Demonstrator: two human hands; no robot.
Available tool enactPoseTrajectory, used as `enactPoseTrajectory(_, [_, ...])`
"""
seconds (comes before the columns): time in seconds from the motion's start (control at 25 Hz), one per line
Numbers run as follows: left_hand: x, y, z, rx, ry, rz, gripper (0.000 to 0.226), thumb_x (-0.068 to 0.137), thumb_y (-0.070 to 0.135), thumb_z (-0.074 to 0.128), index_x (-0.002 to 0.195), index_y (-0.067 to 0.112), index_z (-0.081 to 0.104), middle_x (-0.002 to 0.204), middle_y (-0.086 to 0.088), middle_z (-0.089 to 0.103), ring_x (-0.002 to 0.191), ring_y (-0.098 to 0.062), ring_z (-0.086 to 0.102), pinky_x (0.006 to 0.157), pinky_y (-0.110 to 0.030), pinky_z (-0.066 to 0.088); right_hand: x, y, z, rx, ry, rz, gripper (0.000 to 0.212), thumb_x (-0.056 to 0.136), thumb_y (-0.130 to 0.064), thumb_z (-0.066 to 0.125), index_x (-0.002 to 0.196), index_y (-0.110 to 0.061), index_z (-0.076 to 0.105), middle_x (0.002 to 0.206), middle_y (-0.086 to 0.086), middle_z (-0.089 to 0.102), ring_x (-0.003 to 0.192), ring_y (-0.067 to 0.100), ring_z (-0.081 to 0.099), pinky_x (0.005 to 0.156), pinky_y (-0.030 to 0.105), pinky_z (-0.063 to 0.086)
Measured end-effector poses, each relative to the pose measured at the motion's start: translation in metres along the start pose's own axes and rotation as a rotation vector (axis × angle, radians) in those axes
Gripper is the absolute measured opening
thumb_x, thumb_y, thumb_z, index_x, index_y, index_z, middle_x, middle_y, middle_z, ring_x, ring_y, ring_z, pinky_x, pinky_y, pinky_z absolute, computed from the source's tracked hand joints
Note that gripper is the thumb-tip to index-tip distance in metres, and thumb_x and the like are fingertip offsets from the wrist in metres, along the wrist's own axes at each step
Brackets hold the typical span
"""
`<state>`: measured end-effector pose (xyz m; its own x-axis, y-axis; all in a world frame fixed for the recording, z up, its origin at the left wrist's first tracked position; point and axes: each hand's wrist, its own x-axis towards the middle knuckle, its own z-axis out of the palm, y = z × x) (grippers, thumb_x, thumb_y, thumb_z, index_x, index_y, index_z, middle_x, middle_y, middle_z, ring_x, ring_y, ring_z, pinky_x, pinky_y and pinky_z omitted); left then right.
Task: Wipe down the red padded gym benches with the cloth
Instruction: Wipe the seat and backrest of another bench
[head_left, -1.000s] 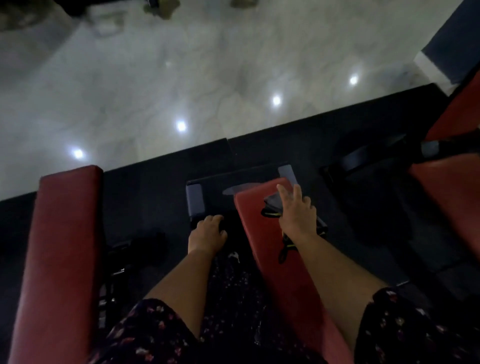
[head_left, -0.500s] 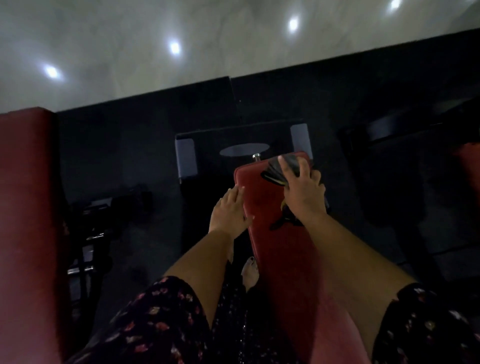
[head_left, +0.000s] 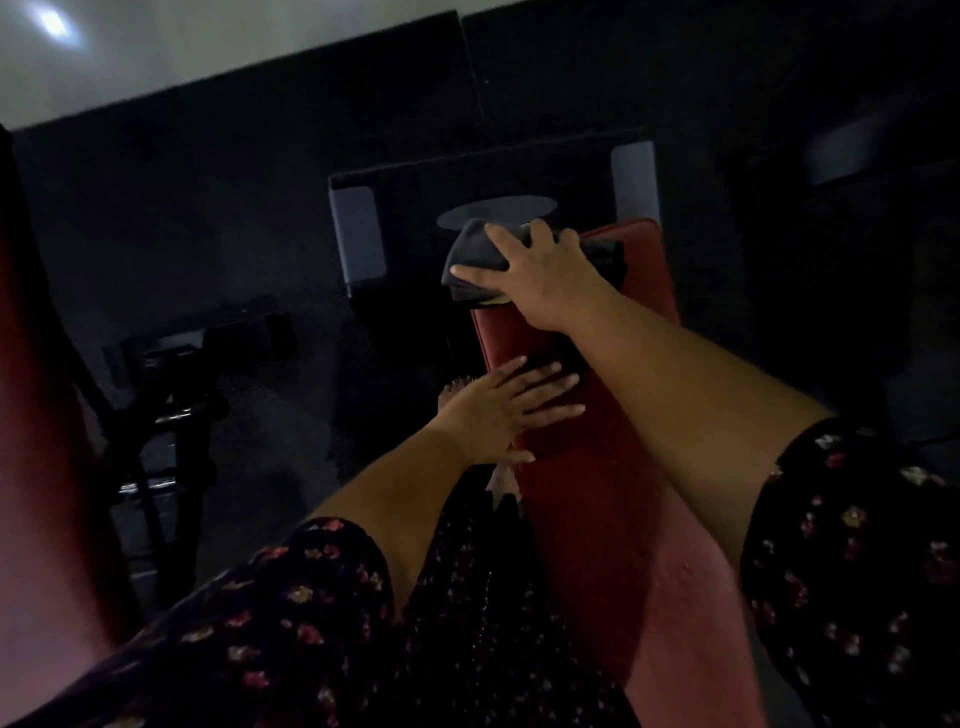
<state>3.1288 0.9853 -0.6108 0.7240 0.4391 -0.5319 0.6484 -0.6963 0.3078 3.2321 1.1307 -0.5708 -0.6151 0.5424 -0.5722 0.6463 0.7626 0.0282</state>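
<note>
the right grip (head_left: 540, 275) lies spread over a dark grey cloth (head_left: 475, 249), fingers fairly straight and pressing it flat onto the far end of the red padded desk (head_left: 597, 493). whether any finger curls under the cloth's edge, i cannot tell. the cloth bunches out ahead of the grip and to its left, hanging a little past the far left corner of the pad; a darker fold of it shows just to the right of the grip.

nearer the person, below and slightly left of the right grip, the left grip (head_left: 511, 402) rests flat on the pad's left edge, fingers straight and spread, holding nothing. the two grips are near each other but apart, with a strip of bare red pad between them.

beyond the cloth, a black frame (head_left: 467, 171) with two pale grey end caps (head_left: 358, 236) sits across the end of the desk, and a pale oval patch lies just past the fingertips. well to the left of both grips stands dark metal equipment (head_left: 171, 374), too dim to make out. another red pad (head_left: 36, 415) runs along the far left edge of view. dark floral sleeves (head_left: 291, 618) cover both upper arms. pale shiny floor (head_left: 156, 52) shows far off at top left, beyond a black mat (head_left: 234, 182).
</note>
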Motion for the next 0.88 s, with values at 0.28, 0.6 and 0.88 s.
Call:
enactPoseTrajectory(0.28, [0.011,0.004,0.009,0.052,0.024,-0.037,0.089,0.092,0.075,0.021,0.144,0.031,-0.036,0.150,0.001,-0.044,0.138,-0.019,-0.037,0.108,-0.042,-0.032,-0.018,0.017,0.011,-0.112,0.072,-0.185,0.057,0.104,-0.024,0.032,0.150,-0.051,0.012,0.161,0.009,0.007,0.134,0.046,0.028,0.099,0.057,0.035])
enactPoseTrajectory(0.6, [0.012,0.007,0.009,0.074,0.033,-0.072,0.092,0.089,0.077,0.020,0.144,0.031,-0.037,0.145,0.001,-0.049,0.134,-0.020,-0.043,0.110,-0.042,-0.029,-0.080,0.103,0.061,0.234,0.037,0.427,0.057,0.098,-0.032,0.036,0.146,-0.057,0.018,0.159,0.006,0.014,0.121,0.047,0.036,0.096,0.055,0.037])
enactPoseTrajectory(0.88, [0.006,0.006,0.018,0.052,0.161,-0.202,0.102,0.080,0.084,0.020,0.148,0.030,-0.031,0.159,0.000,-0.028,0.147,-0.022,-0.025,0.117,-0.041,-0.023,-0.076,0.038,0.057,0.620,0.035,0.924,0.076,0.097,-0.012,0.048,0.151,-0.050,0.010,0.161,0.007,0.010,0.123,0.041,0.038,0.094,0.053,0.041])
